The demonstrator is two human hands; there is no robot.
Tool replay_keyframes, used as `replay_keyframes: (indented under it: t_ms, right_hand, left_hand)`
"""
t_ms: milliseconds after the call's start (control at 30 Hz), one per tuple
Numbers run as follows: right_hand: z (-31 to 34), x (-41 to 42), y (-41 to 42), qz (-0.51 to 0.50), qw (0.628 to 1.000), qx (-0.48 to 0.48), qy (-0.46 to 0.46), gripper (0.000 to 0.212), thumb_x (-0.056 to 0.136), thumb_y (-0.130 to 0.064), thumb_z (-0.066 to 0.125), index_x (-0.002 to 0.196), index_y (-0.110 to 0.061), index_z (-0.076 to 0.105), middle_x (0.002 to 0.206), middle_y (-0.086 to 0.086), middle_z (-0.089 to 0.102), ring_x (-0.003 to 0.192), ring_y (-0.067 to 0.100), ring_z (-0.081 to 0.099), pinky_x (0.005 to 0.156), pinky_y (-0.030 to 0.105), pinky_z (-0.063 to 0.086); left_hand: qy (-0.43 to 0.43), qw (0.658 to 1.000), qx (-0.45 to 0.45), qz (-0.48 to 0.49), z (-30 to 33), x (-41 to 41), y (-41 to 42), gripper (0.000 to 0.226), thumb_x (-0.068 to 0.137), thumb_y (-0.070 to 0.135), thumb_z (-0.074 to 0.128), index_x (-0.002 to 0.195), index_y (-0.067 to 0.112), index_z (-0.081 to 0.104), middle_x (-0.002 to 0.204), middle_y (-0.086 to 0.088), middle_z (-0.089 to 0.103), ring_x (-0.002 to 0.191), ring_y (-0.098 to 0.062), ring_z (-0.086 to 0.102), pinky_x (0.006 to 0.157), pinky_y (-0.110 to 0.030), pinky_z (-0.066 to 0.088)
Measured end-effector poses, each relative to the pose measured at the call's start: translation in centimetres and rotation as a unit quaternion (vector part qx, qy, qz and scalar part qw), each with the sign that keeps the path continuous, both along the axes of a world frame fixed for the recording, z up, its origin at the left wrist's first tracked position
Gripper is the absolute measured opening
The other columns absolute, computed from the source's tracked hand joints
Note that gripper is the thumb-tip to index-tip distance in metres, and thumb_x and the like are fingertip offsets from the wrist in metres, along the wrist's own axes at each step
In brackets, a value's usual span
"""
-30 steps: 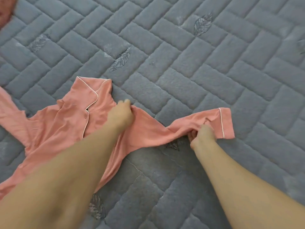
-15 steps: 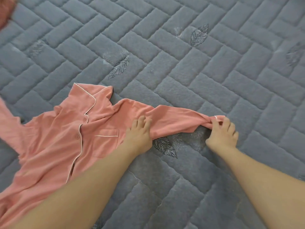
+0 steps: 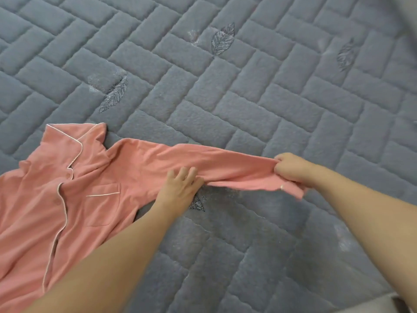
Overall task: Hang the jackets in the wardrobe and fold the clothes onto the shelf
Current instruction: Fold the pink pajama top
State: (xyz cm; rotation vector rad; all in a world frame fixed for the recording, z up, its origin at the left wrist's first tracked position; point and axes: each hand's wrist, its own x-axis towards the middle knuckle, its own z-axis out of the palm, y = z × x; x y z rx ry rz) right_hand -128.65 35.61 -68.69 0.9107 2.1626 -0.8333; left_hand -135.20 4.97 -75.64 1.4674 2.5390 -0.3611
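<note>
A salmon-pink pyjama shirt [image 3: 67, 199] with white piping, a collar and a chest pocket lies face up on the grey quilted bed cover [image 3: 248, 98], at the lower left. Its one sleeve [image 3: 203, 163] stretches out to the right. My left hand [image 3: 180, 188] rests flat on the sleeve near the armpit, fingers spread. My right hand [image 3: 293, 170] is closed on the cuff end and holds it slightly off the cover. The shirt's lower part runs out of view at the left and bottom.
The quilted cover carries stitched leaf motifs [image 3: 222, 39] and fills nearly the whole view. A pale strip [image 3: 338, 301] beyond the cover's edge shows at the bottom right corner.
The sleeve has been pulled out straight to the right. My left hand went from the collar down to the sleeve by the armpit. My right hand drew the cuff further right and lifted it.
</note>
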Motion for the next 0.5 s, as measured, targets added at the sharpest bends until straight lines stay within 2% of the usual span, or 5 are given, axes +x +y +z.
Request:
replay_keyframes:
  t_ms: [100, 233, 333, 400, 500]
  right_hand:
    - [1.6, 0.0, 3.1, -0.024, 0.99, -0.008, -0.139, 0.019, 0.084, 0.0, 0.044, 0.087, -0.001, 0.062, 0.065, 0.013, 0.067, 0.051, 0.025, 0.063, 0.048, 0.028, 0.047]
    - [-0.1, -0.2, 3.3, 0.139, 0.966, 0.179, -0.122, 0.018, 0.084, -0.013, 0.05, 0.101, -0.01, 0.054, 0.114, 0.016, 0.064, 0.1, 0.031, 0.062, 0.079, 0.033, 0.046]
    - [-2.8, 1.5, -0.1, 0.155, 0.945, 0.282, -0.06, 0.048, 0.086, -0.02, 0.052, 0.133, -0.016, 0.04, 0.137, 0.013, 0.044, 0.126, 0.032, 0.045, 0.102, 0.042, 0.035]
    - [-4.2, 2.5, -3.6, 0.168, 0.937, 0.303, 0.037, 0.05, 0.084, -0.017, 0.05, 0.133, -0.016, 0.042, 0.139, 0.01, 0.04, 0.125, 0.031, 0.041, 0.103, 0.042, 0.032]
    - [-4.7, 3.0, -11.2, 0.172, 0.948, 0.236, 0.128, 0.041, 0.075, -0.013, 0.053, 0.116, -0.014, 0.054, 0.125, 0.009, 0.047, 0.113, 0.032, 0.045, 0.095, 0.041, 0.035]
  left_hand:
    - [-0.038, 0.999, -0.006, 0.013, -0.2, 0.5, 1.8, 0.031, 0.057, 0.022, 0.078, 0.083, 0.016, 0.062, 0.095, -0.01, 0.058, 0.079, -0.03, 0.054, 0.057, -0.036, 0.031]
    - [-0.071, 0.995, 0.026, 0.069, 0.0, 2.2, 4.2, 0.033, 0.053, 0.024, 0.08, 0.074, 0.014, 0.058, 0.084, -0.008, 0.057, 0.07, -0.029, 0.054, 0.053, -0.033, 0.028]
    - [-0.069, 0.99, 0.024, 0.121, -0.2, 3.2, 3.8, 0.036, 0.051, 0.022, 0.077, 0.079, 0.014, 0.056, 0.088, -0.008, 0.057, 0.074, -0.029, 0.053, 0.054, -0.033, 0.025]
    - [-0.068, 0.987, 0.022, 0.147, -0.3, 3.4, 2.4, 0.036, 0.057, 0.026, 0.072, 0.087, 0.014, 0.056, 0.098, -0.008, 0.058, 0.081, -0.03, 0.053, 0.057, -0.034, 0.029]
    - [-0.094, 0.977, 0.021, 0.192, -0.2, 3.0, -1.9, 0.037, 0.072, 0.033, 0.05, 0.102, 0.014, 0.059, 0.116, -0.01, 0.058, 0.092, -0.033, 0.057, 0.069, -0.039, 0.043]
